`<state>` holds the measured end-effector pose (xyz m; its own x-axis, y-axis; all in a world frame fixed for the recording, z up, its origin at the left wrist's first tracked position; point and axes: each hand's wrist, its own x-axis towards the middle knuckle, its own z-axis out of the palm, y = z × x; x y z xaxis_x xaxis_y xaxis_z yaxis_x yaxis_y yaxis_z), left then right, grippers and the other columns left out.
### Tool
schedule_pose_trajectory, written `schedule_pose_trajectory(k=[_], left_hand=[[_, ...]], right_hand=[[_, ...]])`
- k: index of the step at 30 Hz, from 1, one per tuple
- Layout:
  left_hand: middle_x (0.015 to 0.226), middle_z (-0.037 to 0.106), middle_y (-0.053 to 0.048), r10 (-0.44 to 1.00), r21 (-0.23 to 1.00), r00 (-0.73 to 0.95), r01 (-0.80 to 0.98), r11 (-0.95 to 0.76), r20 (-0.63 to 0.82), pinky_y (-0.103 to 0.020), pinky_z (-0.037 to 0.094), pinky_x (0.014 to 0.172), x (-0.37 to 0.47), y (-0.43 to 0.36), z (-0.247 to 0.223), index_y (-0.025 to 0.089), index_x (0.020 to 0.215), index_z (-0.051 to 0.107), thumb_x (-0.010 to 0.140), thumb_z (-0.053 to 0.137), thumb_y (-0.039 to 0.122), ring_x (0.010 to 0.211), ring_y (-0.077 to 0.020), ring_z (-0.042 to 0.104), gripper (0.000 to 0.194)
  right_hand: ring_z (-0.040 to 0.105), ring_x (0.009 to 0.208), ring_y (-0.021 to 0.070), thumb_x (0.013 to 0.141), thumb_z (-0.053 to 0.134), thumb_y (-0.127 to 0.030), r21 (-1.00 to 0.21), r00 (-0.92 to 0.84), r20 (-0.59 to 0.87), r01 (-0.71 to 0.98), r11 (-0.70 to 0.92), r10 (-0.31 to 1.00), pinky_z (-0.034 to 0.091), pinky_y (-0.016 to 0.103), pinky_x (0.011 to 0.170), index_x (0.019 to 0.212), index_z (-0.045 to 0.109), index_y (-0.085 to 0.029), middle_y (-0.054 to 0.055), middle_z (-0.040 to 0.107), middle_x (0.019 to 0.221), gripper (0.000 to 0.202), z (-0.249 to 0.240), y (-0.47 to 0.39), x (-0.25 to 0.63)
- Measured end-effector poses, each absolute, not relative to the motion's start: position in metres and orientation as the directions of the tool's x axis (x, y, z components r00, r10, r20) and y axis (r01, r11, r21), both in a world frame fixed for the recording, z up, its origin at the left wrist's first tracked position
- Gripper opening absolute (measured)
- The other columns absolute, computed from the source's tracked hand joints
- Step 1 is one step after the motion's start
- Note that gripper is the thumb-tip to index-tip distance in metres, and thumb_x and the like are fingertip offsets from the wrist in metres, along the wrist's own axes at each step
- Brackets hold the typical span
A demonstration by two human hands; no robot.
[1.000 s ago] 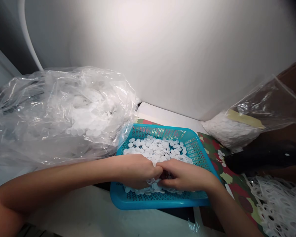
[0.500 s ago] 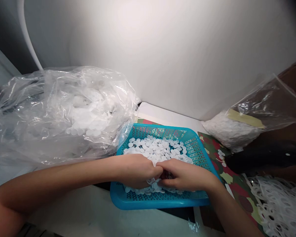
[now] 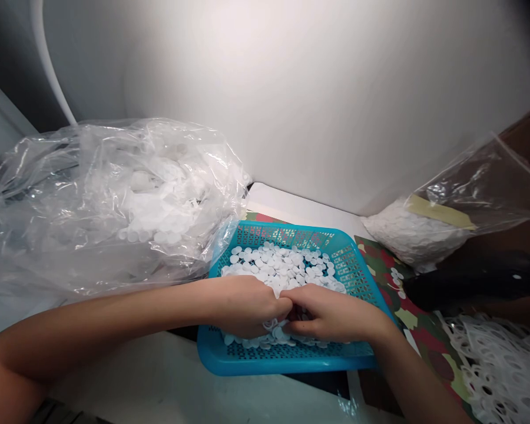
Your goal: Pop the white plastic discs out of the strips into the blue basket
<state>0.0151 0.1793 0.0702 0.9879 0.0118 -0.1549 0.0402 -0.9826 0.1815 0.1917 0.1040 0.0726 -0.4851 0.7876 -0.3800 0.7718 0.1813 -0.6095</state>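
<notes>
A blue plastic basket (image 3: 291, 365) holds a heap of small white discs (image 3: 282, 262). Over the middle of the heap my left hand (image 3: 249, 306) is closed, its knuckles up and its fingertips turned toward the other hand. White ring shapes (image 3: 270, 323) show just under its fingers, but whether it grips them is unclear. My right hand (image 3: 327, 312) meets it from the right, thumb and fingers drawn together at the left hand's fingers. What lies between the two hands is hidden by them.
At left lies a large clear plastic bag (image 3: 92, 218) with white discs inside. Another clear bag (image 3: 424, 232) of white pieces stands back right, near a black object (image 3: 472, 282). White ringed plastic scraps (image 3: 503, 377) are piled front right. Loose discs (image 3: 396, 277) lie on the patterned sheet (image 3: 424, 330).
</notes>
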Motion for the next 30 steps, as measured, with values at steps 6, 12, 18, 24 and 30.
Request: schedule_pose_trajectory(k=[6, 12, 18, 24, 30], left_hand=[[0.059, 0.06, -0.001, 0.012, 0.178, 0.988, 0.04, -0.983, -0.154, -0.026, 0.016, 0.033, 0.0147, 0.1785, 0.0697, 0.02, 0.085, 0.051, 0.081, 0.044, 0.025, 0.039, -0.0139, 0.046, 0.009], [0.058, 0.059, 0.0, 0.004, 0.178, 0.989, 0.031, -0.983, -0.147, -0.026, 0.016, 0.033, 0.0141, 0.1787, 0.069, 0.02, 0.085, 0.05, 0.081, 0.044, 0.025, 0.038, -0.0135, 0.044, 0.009], [0.059, 0.06, 0.0, 0.008, 0.178, 0.987, 0.036, -0.983, -0.157, -0.025, 0.016, 0.033, 0.0149, 0.1794, 0.0685, 0.02, 0.085, 0.05, 0.082, 0.044, 0.025, 0.039, -0.014, 0.045, 0.009], [0.058, 0.059, -0.001, 0.011, 0.185, 0.988, 0.04, -0.982, -0.154, -0.025, 0.016, 0.034, 0.0148, 0.1789, 0.068, 0.019, 0.085, 0.05, 0.082, 0.044, 0.026, 0.039, -0.0131, 0.045, 0.009], [0.058, 0.06, -0.001, 0.01, 0.174, 0.99, 0.035, -0.984, -0.143, -0.026, 0.016, 0.033, 0.0148, 0.1789, 0.0671, 0.02, 0.085, 0.05, 0.081, 0.044, 0.026, 0.038, -0.0137, 0.045, 0.009]], right_hand=[[0.05, 0.066, 0.0118, 0.078, 0.05, -0.023, -0.618, -0.49, -0.384, 0.766, 0.176, 0.783, 0.035, 0.02, 0.056, 0.079, 0.05, -0.019, -0.002, 0.057, 0.074, 0.004, 0.0717, 0.1039, 0.1917], [0.05, 0.067, 0.0118, 0.078, 0.05, -0.023, -0.617, -0.491, -0.381, 0.766, 0.18, 0.784, 0.035, 0.02, 0.057, 0.079, 0.049, -0.019, -0.002, 0.058, 0.075, 0.004, 0.0717, 0.1044, 0.1926], [0.05, 0.066, 0.0112, 0.078, 0.05, -0.024, -0.613, -0.488, -0.378, 0.768, 0.182, 0.787, 0.035, 0.02, 0.056, 0.079, 0.049, -0.019, -0.002, 0.057, 0.075, 0.005, 0.0714, 0.1037, 0.1923], [0.049, 0.066, 0.0107, 0.078, 0.05, -0.022, -0.611, -0.493, -0.374, 0.768, 0.192, 0.785, 0.034, 0.02, 0.056, 0.079, 0.049, -0.019, -0.003, 0.057, 0.074, 0.003, 0.071, 0.1045, 0.1925], [0.049, 0.066, 0.0109, 0.078, 0.05, -0.023, -0.614, -0.491, -0.376, 0.767, 0.185, 0.786, 0.034, 0.02, 0.056, 0.078, 0.049, -0.019, -0.003, 0.057, 0.074, 0.004, 0.0711, 0.1034, 0.1925]])
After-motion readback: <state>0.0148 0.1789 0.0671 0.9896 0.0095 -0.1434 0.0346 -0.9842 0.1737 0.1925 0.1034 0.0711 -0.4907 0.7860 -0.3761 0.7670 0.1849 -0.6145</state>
